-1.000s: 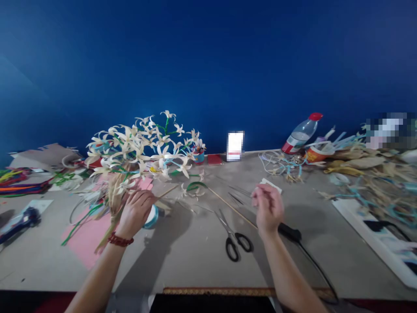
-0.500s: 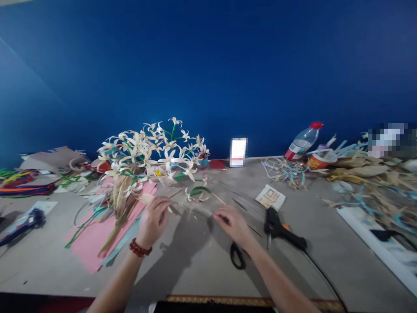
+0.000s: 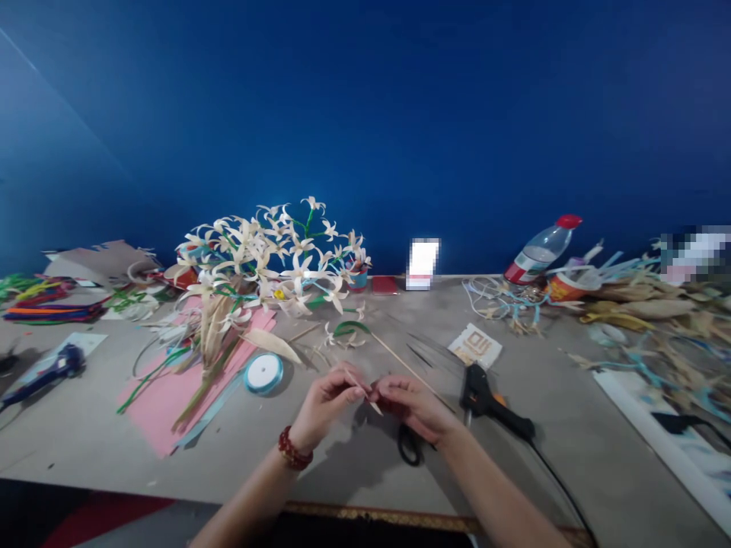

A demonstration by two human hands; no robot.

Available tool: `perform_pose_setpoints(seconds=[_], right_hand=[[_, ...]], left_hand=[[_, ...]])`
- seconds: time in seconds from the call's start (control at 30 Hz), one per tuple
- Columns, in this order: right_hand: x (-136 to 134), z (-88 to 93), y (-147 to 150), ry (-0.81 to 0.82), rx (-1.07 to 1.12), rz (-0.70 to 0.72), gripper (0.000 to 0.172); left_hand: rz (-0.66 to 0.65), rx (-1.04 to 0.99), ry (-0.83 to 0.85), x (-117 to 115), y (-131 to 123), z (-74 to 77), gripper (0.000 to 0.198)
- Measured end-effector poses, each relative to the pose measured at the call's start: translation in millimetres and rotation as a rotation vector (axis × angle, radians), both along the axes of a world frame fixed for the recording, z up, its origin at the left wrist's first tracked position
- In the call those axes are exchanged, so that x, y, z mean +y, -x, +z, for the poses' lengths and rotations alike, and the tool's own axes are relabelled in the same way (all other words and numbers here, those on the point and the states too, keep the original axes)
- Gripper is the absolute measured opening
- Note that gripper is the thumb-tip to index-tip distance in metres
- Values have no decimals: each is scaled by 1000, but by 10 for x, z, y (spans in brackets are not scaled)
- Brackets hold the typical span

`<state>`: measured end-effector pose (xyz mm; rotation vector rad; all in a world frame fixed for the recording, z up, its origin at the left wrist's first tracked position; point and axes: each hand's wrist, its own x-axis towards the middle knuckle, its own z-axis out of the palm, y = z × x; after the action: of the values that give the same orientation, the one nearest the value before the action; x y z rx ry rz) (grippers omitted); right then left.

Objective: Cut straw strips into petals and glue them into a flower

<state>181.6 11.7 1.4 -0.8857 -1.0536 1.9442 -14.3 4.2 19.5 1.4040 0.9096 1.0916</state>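
Observation:
Close together over the table, both of my hands have their fingertips nearly meeting. My left hand (image 3: 336, 399) pinches a thin, pale pointed strip (image 3: 375, 407), which looks like a husk petal. Beside it, my right hand (image 3: 414, 403) has its fingers closed at the strip; what lies between them is hidden. Scissors with black handles (image 3: 410, 447) lie partly under my right hand. A roll of light blue ribbon (image 3: 263, 374) and a pale husk piece (image 3: 274, 346) are left of my hands. Behind stands a bunch of white husk flowers (image 3: 300, 262).
A black glue gun (image 3: 494, 402) with a cord lies to the right, near a small white packet (image 3: 475, 346). A thin stick (image 3: 408, 367) lies just behind my right hand. Pink paper (image 3: 151, 411) spreads at left. A tilted bottle (image 3: 542, 247) is at the back right.
My hands have come together from apart; the left has moved right and nearer to me. A pale strip now shows in its fingers, and the ribbon roll is uncovered.

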Motion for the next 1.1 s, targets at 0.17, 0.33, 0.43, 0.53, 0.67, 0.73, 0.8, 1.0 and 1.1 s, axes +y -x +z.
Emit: perform_pose_setpoints(seconds=[0.17,0.33,0.43,0.53,0.67,0.73,0.8,1.0,1.1], right_hand=[[-30,180,-23,-207,-188,66,22],[-109,257,58,-386,-389,52,15],[-157,220,133,-369,-354,-48,18],[-190,203,166,-360,-341,-90,18],[-257,240,66,-463,-551,-89,18],[-332,254,-63,-611,-781,-139,18],[-443,232,-217,-760,-1022,-184,18],[-835,-45,-430,-828,-1478,-160,15],[-917,-120,-401,-760,-1565,-155,10]], left_hand=[[61,-51,138,-31,-29,75,24],[174,-110,260,-75,-97,39,25],[141,-153,274,-124,-129,10,24],[72,-179,271,-185,-144,-2,23],[82,-152,247,-222,-126,14,22],[99,-122,248,-210,-100,22,23],[115,-103,255,-191,-72,16,24],[123,-118,287,-167,-53,-55,19],[108,-136,294,-168,-72,-73,18]])
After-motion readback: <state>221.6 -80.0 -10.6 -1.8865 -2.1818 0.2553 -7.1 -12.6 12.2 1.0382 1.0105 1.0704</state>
